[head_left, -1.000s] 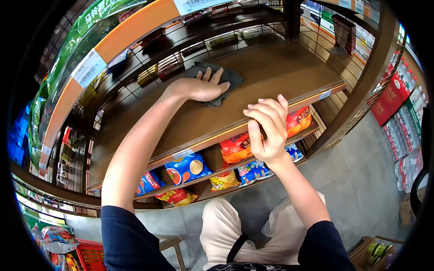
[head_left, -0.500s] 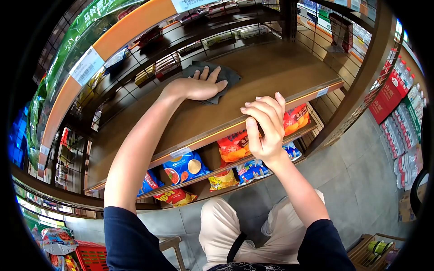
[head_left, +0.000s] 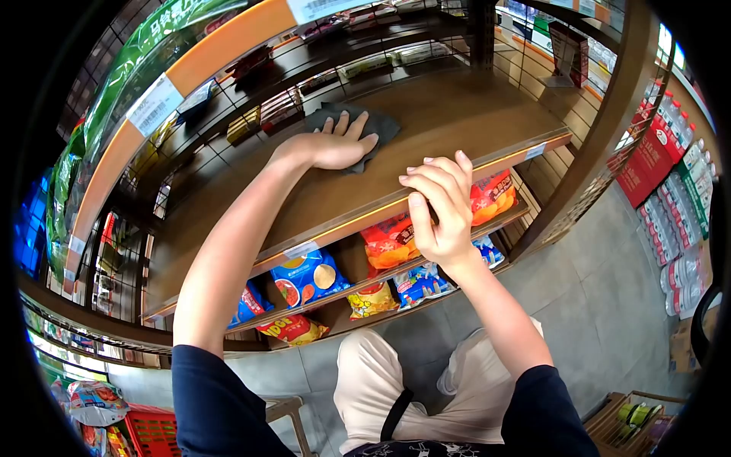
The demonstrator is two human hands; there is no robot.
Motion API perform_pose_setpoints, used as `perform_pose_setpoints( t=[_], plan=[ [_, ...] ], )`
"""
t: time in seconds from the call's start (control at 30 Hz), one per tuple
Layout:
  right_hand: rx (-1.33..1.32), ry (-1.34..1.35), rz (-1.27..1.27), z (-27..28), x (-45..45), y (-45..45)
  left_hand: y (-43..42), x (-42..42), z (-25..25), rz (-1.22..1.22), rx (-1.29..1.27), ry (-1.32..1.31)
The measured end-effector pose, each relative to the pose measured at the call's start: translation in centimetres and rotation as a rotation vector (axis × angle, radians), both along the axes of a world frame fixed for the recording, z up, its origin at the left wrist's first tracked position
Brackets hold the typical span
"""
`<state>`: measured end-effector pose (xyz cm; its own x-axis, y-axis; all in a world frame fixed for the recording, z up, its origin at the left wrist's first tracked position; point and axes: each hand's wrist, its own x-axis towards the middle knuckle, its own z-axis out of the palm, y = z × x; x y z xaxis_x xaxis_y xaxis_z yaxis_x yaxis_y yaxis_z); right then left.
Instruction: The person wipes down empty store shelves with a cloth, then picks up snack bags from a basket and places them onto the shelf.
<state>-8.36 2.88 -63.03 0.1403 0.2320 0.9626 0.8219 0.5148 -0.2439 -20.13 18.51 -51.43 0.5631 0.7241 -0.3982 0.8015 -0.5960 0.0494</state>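
My left hand [head_left: 339,145] lies spread on a dark grey cloth [head_left: 383,131], pressing it flat against the brown shelf board [head_left: 457,107]. The cloth sticks out past the fingertips and to the right of the hand. At the board's front edge is my right hand [head_left: 443,206], raised with its fingers curved and slightly apart, holding nothing. Whether its fingertips touch the edge I cannot tell. Below the board, a red snack bag [head_left: 390,242] and a blue snack bag [head_left: 308,278] sit on the lower shelf.
An orange-edged upper shelf [head_left: 221,42] with green bags crosses the upper left. Wire mesh and a brown post [head_left: 601,145] bound the right side. Bottle packs [head_left: 678,206] stand farther right. A red basket [head_left: 152,430] and a stool [head_left: 288,411] are at the lower left.
My right hand has shifted slightly left in the view, along with the shelf and snack bags. My left hand still lies on the cloth, which shows slightly farther left.
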Motion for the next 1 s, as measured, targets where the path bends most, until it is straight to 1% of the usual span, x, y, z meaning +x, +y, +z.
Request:
perform_pose_setpoints(
  t=[0.03,0.1,0.17,0.27,0.33,0.37,0.43,0.53,0.6,0.67,0.77,0.83,0.9,0.93,0.97,1.0],
  plan=[
    [-0.006,0.002,0.016,0.0,0.0,-0.1,-0.6,0.0,0.2,-0.007,0.003,0.0],
    [-0.016,0.002,0.026,0.1,0.0,-0.2,-2.3,-0.1,0.6,-0.05,-0.037,0.088],
    [-0.016,-0.002,0.04,0.0,0.1,-0.2,-4.0,-0.5,1.2,-0.121,-0.058,0.094],
    [-0.028,0.002,0.042,0.1,0.2,-0.4,-3.1,-0.3,0.8,-0.125,-0.06,0.099],
    [-0.036,-0.001,0.039,0.1,0.2,-0.3,-1.2,0.3,0.2,-0.145,-0.051,0.026],
    [-0.046,-0.003,0.037,0.0,0.2,-0.4,-0.2,0.8,-0.1,-0.128,-0.033,-0.031],
    [-0.049,-0.014,0.036,0.1,0.2,-0.4,1.6,2.6,-0.6,-0.045,-0.019,-0.01],
    [-0.058,-0.052,0.02,0.3,0.6,-0.6,3.8,4.3,-0.9,0.039,-0.101,-0.037],
    [-0.06,-0.077,0.009,0.4,1.0,-0.7,4.5,5.0,-1.4,0.054,-0.101,-0.033],
    [-0.034,-0.128,-0.058,0.4,1.9,-0.8,4.9,5.1,-1.5,0.065,-0.092,-0.023],
    [-0.012,-0.064,-0.138,0.2,3.6,-1.0,4.7,5.0,-1.9,0.059,-0.052,-0.065],
    [-0.009,-0.028,-0.171,0.3,4.7,-1.2,2.5,4.4,-0.8,0.043,-0.044,-0.049],
    [-0.002,-0.012,-0.16,0.0,5.6,-1.1,-0.3,4.0,0.0,-0.143,-0.049,0.023],
    [0.007,-0.003,-0.142,0.3,5.8,-1.2,-2.5,3.8,0.4,-0.208,-0.059,0.019],
    [0.008,0.016,-0.121,0.2,5.6,-1.3,-4.3,3.7,0.6,-0.27,-0.079,0.025],
    [0.021,0.009,-0.123,-0.1,5.7,-1.2,-4.7,3.7,0.7,-0.273,-0.081,0.016]
  ],
)
